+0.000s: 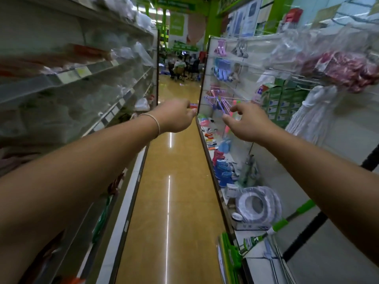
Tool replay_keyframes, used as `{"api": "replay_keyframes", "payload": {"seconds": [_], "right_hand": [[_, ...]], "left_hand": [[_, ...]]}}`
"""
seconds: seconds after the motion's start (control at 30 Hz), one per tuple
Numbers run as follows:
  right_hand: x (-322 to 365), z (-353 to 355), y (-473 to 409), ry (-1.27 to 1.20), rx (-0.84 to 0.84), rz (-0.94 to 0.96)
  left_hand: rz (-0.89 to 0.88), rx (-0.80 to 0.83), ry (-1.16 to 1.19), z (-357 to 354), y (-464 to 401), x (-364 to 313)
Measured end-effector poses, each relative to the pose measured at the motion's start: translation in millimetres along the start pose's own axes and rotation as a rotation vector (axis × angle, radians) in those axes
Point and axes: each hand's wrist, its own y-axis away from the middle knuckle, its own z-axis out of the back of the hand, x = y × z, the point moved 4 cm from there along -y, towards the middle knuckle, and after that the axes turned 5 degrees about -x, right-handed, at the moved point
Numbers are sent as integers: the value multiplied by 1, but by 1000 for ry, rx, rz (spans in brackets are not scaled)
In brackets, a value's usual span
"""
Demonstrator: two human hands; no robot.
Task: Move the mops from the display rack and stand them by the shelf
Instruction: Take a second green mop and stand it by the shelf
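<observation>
A white mop head [311, 113] is hanging on the right-hand rack [297, 78], with a green-handled mop [287, 222] leaning low against the shelf [256, 257]. Both the left hand [176, 115] and right hand [248, 124] are reaching forward, fingers loosely spread, holding nothing.

Head-worn camera looks forward and down along the aisle floor [170, 181].

I see two bare forearms without sleeves; a thin pale bracelet [156, 125] circles the wrist of my left hand [176, 115].
</observation>
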Motion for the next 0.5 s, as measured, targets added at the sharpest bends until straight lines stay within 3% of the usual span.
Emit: {"api": "replay_keyframes", "payload": {"seconds": [0.27, 0.5], "right_hand": [[-49, -31, -104, 23, -37, -180], [-111, -34, -143, 38, -100, -327]], "left_hand": [[-162, 46, 9, -59, -139, 13], [-390, 88, 23, -120, -216, -24]]}}
